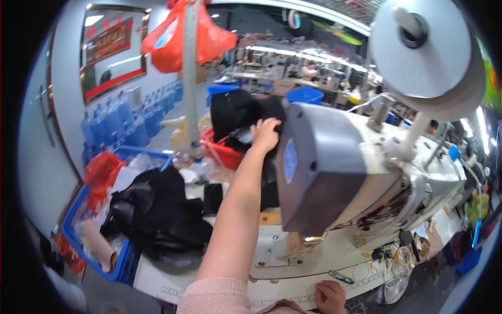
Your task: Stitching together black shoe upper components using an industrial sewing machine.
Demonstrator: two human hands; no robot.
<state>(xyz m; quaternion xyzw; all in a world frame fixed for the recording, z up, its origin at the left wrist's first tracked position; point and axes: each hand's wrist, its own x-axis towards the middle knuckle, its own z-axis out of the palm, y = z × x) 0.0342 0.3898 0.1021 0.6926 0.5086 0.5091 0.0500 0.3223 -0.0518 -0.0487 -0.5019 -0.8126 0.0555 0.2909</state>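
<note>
My left hand [264, 134] reaches far forward past the grey head of the sewing machine [324, 172] and rests on a piece of black fabric [238, 112] hanging behind it, fingers curled onto the cloth. My right hand [330, 296] lies low at the front edge of the white machine table [293, 267], fingers folded, touching the table edge; nothing is visible in it. A pile of black fabric pieces [157, 209] lies on the table to the left of my left arm.
A blue crate [99, 261] stands at the left with cloth and bags in it. A red basket [225, 152] sits behind the table. A large white tape reel [426, 52] towers over the machine. An orange bag [180, 36] hangs on a pole. Blue water bottles [125, 120] line the wall.
</note>
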